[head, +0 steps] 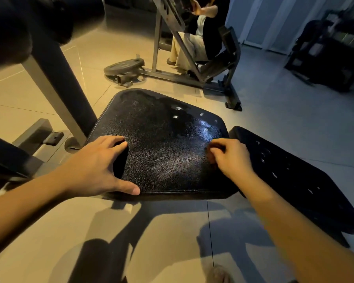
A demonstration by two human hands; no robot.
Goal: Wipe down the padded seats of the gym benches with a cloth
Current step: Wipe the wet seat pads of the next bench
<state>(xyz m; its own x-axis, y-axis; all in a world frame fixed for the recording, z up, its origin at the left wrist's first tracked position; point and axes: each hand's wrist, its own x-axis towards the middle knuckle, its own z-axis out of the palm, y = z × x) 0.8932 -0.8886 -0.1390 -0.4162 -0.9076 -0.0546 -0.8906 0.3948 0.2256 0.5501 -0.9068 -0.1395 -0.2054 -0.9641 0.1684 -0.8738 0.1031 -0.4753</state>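
Seat (164,152): black padded, centre of view, glare patch toward far right corner. Cloth not clearly made out; dark patch (121,158) under left hand at seat's left edge may be it, black on black, cannot tell.
Left hand (96,166): fingers spread flat over that patch, thumb on near edge.
Right hand (231,158): at right edge, fingers curled under, knuckles up; whether pinching anything, cannot tell.
Second pad (290,176) just right of seat, cut off at frame edge.
Beyond: weight plate (124,67) on floor (151,231); seated person (196,37), top cut off.
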